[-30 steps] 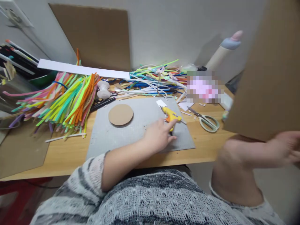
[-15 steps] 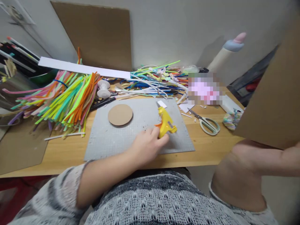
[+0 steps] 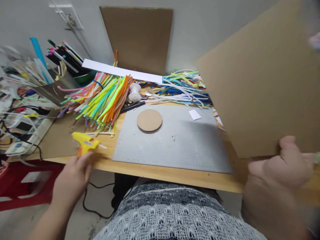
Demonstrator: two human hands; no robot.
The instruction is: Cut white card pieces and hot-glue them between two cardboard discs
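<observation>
My left hand (image 3: 75, 175) is closed round the handle of a yellow glue gun (image 3: 86, 141), over the left part of the table's front edge. My right hand (image 3: 285, 163) grips a large sheet of brown cardboard (image 3: 262, 83) by its lower edge, thumb on the near face; the sheet is tilted up and hides the table's right side. Between the hands, a grey cutting mat (image 3: 172, 146) lies on the wooden table. On it rest a round cardboard disc (image 3: 149, 120) and a small white paper piece (image 3: 194, 115).
Left of the mat are a bundle of coloured pipe cleaners (image 3: 105, 103) and a white power strip (image 3: 30, 138). Loose pipe cleaners (image 3: 185, 88) lie behind the mat. A cardboard panel (image 3: 140, 36) leans on the wall. A red stool (image 3: 27, 186) stands below left.
My left hand has carried the glue gun from the mat to the left. My right hand has brought the cardboard sheet inward, covering the scissors' place. The view has turned left.
</observation>
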